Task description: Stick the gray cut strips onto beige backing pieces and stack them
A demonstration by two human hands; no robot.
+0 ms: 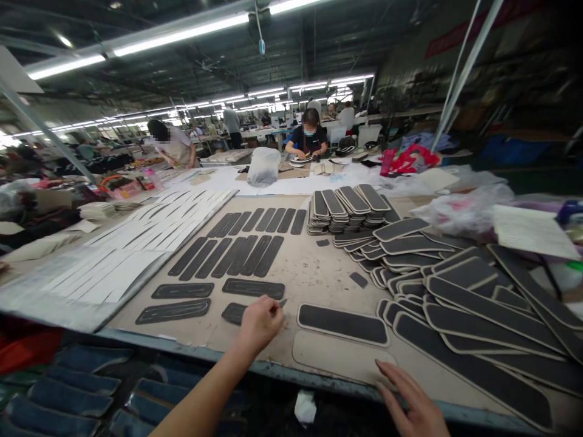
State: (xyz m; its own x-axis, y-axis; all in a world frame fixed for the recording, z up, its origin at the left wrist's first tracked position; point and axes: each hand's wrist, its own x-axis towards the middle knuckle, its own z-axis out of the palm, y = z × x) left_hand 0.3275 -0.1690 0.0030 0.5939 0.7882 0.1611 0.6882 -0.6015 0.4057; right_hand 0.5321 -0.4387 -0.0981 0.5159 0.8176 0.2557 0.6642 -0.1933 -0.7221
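Note:
My left hand (pixel 262 321) is closed, its fingertips pinched at the end of a dark strip (pixel 234 313) that it partly covers; what the pinch holds is too small to make out. My right hand (pixel 410 394) has its fingers spread at the right end of a plain beige piece (pixel 339 358) lying near the table's front edge. Just behind that piece lies a dark piece with a pale border (pixel 342 324). Several dark strips with glossy lines (pixel 182 310) lie in rows behind and left of my left hand.
Neat stacks of dark pale-edged pieces (pixel 355 200) stand at the back, with a loose heap (pixel 483 303) on the right. White cut sheets (pixel 136 243) cover the left side. Across the table, a person (pixel 310 136) works; another person (pixel 173 145) bends at left.

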